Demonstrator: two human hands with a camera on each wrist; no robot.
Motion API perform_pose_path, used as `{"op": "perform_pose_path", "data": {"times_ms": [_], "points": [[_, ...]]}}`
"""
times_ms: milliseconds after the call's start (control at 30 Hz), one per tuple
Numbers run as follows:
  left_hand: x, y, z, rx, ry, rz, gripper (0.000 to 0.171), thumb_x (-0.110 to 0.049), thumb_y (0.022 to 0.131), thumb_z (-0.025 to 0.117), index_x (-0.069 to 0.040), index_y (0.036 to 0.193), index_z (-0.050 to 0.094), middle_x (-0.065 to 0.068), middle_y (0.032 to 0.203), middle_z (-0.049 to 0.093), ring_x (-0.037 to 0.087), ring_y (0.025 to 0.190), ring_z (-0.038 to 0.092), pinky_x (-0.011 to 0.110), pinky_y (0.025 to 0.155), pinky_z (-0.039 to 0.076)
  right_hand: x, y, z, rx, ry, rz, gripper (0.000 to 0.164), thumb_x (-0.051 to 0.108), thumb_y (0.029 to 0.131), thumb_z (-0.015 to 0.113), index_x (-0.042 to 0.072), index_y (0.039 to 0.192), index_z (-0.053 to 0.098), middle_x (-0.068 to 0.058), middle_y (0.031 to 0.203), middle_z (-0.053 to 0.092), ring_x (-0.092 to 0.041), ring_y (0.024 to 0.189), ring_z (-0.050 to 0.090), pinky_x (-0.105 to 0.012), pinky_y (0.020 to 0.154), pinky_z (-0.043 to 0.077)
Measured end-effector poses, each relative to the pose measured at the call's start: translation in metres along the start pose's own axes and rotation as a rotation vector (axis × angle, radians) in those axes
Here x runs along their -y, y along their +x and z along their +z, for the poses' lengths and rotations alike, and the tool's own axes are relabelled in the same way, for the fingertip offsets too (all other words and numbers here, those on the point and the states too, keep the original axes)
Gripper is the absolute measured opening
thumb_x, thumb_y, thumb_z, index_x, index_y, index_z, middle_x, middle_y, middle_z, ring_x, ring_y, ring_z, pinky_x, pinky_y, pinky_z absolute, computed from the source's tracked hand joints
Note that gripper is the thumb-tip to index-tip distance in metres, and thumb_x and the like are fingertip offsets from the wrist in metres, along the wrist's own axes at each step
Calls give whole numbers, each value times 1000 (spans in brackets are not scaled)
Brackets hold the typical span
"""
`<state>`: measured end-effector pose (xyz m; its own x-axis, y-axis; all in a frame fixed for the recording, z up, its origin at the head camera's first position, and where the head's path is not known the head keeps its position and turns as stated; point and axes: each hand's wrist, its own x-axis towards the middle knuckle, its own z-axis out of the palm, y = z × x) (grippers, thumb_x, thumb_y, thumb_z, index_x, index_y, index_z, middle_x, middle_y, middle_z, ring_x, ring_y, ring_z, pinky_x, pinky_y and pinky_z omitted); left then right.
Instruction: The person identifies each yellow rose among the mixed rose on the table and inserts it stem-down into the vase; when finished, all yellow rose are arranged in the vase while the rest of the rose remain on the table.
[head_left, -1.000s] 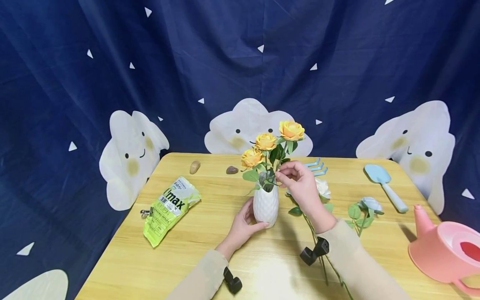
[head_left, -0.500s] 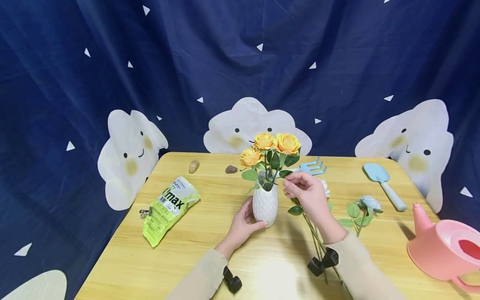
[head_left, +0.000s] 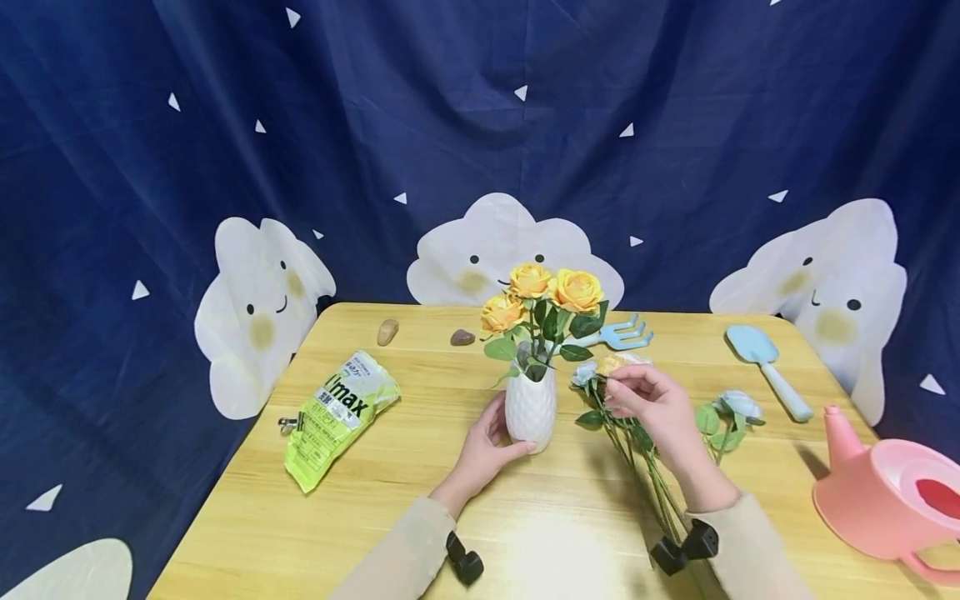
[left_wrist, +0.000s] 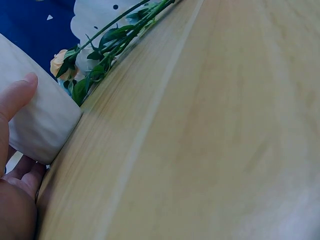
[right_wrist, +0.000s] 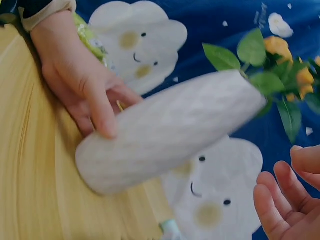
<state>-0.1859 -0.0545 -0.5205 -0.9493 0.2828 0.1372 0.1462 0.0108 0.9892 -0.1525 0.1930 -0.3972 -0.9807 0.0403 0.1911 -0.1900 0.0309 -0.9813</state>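
Note:
A white textured vase [head_left: 531,414] stands on the table, holding three yellow roses [head_left: 577,291] with green leaves. My left hand [head_left: 482,454] grips its lower part, thumb in front and fingers behind; the right wrist view shows the same thumb against the vase [right_wrist: 167,135]. To the right, my right hand [head_left: 663,417] hovers over a bunch of loose flowers with long green stems [head_left: 660,492]. Its fingers [right_wrist: 282,192] are loosely bent in the right wrist view, nothing seen between them. Near its fingertips are a blue flower [head_left: 583,373] and a pale yellow flower [head_left: 611,364].
Left lies a green bag [head_left: 341,421] with a binder clip [head_left: 289,425]. Two stones [head_left: 387,332] sit toward the back. A blue hand rake [head_left: 618,335], blue shovel [head_left: 767,371], blue flower [head_left: 738,406] and pink watering can [head_left: 885,500] are on the right.
My right hand has left the rose stem and moved right and down to the loose flowers. The rightmost yellow rose has sunk lower in the vase. The left hand stays put.

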Motion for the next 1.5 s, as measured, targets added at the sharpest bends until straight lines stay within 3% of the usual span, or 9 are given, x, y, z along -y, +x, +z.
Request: {"op": "perform_pose_path", "data": {"times_ms": [200, 433, 600, 833, 933, 1500], "points": [[10, 1, -1, -11, 25, 18, 88, -17, 72, 81, -18, 144, 32, 5, 139, 44, 19, 127, 40, 35, 105, 34, -19, -9, -28, -18, -56, 100, 31, 11, 87, 65, -11, 107, 54, -1, 83, 65, -18, 71, 65, -33, 64, 57], [10, -1, -1, -14, 34, 12, 88, -20, 71, 82, -20, 144, 33, 3, 139, 44, 18, 127, 41, 36, 105, 34, -39, -20, -44, -22, -141, 243, 41, 10, 87, 66, -12, 116, 49, -16, 91, 64, -25, 74, 65, -38, 66, 57], [6, 0, -1, -7, 22, 13, 88, -14, 73, 80, -16, 145, 31, 8, 140, 42, 21, 128, 39, 38, 105, 33, -47, -24, -46, -7, -160, 319, 44, 8, 87, 64, -12, 121, 44, -16, 95, 62, -26, 76, 65, -38, 68, 56], [-21, -8, 1, 14, 21, 29, 85, -7, 74, 78, -5, 144, 30, 17, 139, 42, 30, 127, 40, 42, 104, 34, -56, -26, -45, 54, -188, 393, 46, 6, 88, 63, -12, 124, 42, -21, 97, 60, -29, 76, 64, -40, 68, 56], [-25, -10, 1, 16, 15, 23, 84, -5, 74, 77, -5, 144, 30, 17, 138, 43, 29, 127, 40, 41, 104, 34, -58, -26, -43, 68, -199, 407, 44, 5, 88, 62, -13, 123, 42, -20, 95, 61, -28, 75, 64, -41, 67, 56], [-24, -8, 1, 7, 16, 6, 86, -6, 73, 78, -8, 144, 31, 14, 137, 45, 26, 125, 42, 38, 103, 35, -67, -26, -37, 102, -223, 477, 37, 5, 87, 62, -10, 118, 49, -13, 88, 62, -24, 69, 58, -38, 63, 54]]}}
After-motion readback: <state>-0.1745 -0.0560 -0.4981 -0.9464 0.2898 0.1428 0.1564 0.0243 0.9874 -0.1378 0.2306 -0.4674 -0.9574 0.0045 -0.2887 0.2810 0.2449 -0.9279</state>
